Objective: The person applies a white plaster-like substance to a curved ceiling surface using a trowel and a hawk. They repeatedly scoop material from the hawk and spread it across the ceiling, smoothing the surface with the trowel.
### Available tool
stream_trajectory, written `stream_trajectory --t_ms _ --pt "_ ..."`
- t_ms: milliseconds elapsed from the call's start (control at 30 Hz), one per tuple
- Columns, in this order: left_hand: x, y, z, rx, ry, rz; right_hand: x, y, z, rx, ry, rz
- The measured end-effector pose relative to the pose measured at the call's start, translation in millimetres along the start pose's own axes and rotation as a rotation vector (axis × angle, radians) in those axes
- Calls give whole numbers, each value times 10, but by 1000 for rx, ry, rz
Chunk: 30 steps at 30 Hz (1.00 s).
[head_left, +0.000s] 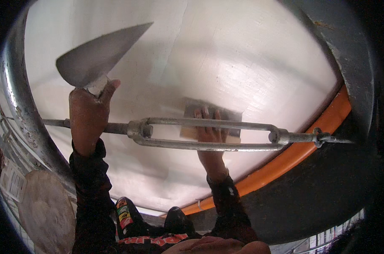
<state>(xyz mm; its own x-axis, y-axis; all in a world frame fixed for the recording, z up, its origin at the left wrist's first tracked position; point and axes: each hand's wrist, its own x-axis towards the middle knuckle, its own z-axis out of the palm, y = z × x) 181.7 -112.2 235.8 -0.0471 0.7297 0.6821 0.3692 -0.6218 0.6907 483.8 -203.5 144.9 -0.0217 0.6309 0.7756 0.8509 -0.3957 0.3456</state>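
My left hand (89,108) is closed around the handle of a pointing trowel (101,53), whose broad grey blade is raised and points to the upper right. A large, smooth whitish surface (158,84) lies beyond both hands. Against it my right hand (211,131) presses a thin rectangular plate (232,116), grey along its top and tan lower down, with fingers laid over its face. The plate is a little blurred. A metal turnbuckle (209,147) crosses in front of the right hand and hides part of the fingers and plate.
The turnbuckle's rod runs sideways across the view. An orange curved edge (293,157) and a dark rim (310,190) border the surface on the right. On the left are a shiny metal tube (20,89) and a round, dusty disc (46,211).
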Motion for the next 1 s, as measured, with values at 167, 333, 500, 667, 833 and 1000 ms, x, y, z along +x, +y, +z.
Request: stream_trajectory --t_ms 167,333,500,667,833,1000 --pt "-12 57 10 -16 20 43 1116 549 -762 -319 414 -19" --pt "-7 -42 -52 -41 134 141 3054 803 -1399 -337 828 -70" --pt "-44 93 39 -113 132 186 3647 1222 -1738 -331 633 103" --pt "-43 41 1 -22 126 133 3897 1241 -1690 -259 534 131" --pt "-19 77 -21 -3 105 65 3894 1022 -1612 -254 471 101" --pt "-16 -70 -119 101 117 68 3013 392 -875 -295 320 60"
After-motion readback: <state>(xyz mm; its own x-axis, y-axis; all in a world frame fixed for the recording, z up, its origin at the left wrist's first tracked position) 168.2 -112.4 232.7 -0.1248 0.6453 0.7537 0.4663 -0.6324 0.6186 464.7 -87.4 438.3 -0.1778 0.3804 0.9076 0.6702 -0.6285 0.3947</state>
